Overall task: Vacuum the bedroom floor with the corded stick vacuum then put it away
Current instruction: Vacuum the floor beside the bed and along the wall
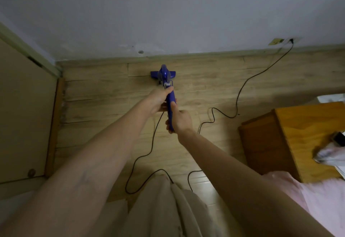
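Note:
A purple stick vacuum (164, 75) stands on the wooden floor (104, 94) with its head close to the far wall's skirting. Its handle (170, 102) runs back toward me. My left hand (158, 100) grips the upper part of the handle, just behind the body. Closer to me, my right hand (180, 120) wraps the handle's end. The black cord (240, 94) trails from the handle, loops over the floor near my legs and runs right to a wall socket (290, 40), where it is plugged in.
A closed door (22, 115) and its frame fill the left side. A wooden bedside cabinet (291, 139) stands at the right with cloth and small items on top; pink bedding (321, 199) lies in front of it. The white wall (168, 12) is ahead.

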Motion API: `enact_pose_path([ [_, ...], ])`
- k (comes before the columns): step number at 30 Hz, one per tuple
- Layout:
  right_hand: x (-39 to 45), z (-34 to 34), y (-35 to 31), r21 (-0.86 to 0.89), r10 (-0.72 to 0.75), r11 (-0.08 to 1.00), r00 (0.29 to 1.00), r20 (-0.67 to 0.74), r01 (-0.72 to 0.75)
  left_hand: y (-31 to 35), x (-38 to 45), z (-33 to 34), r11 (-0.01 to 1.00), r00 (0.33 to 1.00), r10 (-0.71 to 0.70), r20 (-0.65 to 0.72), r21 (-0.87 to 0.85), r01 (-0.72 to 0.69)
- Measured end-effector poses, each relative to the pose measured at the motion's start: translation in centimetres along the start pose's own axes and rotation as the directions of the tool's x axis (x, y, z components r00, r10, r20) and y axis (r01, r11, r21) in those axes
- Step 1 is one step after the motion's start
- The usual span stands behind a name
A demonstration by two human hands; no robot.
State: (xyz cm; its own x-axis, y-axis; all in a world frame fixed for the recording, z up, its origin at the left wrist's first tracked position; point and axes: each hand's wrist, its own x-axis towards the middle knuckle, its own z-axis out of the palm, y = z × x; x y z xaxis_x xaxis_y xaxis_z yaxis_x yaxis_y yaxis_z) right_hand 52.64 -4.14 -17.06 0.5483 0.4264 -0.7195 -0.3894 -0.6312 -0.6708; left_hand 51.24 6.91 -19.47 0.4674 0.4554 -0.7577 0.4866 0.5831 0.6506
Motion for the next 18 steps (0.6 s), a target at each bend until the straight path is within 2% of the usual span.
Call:
enact_pose_path([
  [5, 0.2, -1.8, 0.6, -0.059, -0.011, 0.998, 0.998, -0.058, 0.007, -0.5, 0.3, 1.8, 0.998, 0.999, -0.037, -0.004, -0.052, 0.036],
  [12, -2.6, -7.3, 2.3, -0.169, -0.106, 0.982, 0.984, -0.143, 0.081, -2.2, -1.4, 7.1, 0.99, 0.996, -0.093, 0.015, -0.101, 0.094],
  [18, -7.1, -12.4, 4.3, -0.097, -0.087, 0.993, 0.985, -0.15, 0.073, -4.6, -4.8, 11.7, 0.987, 0.994, -0.109, 0.025, -0.117, 0.111],
])
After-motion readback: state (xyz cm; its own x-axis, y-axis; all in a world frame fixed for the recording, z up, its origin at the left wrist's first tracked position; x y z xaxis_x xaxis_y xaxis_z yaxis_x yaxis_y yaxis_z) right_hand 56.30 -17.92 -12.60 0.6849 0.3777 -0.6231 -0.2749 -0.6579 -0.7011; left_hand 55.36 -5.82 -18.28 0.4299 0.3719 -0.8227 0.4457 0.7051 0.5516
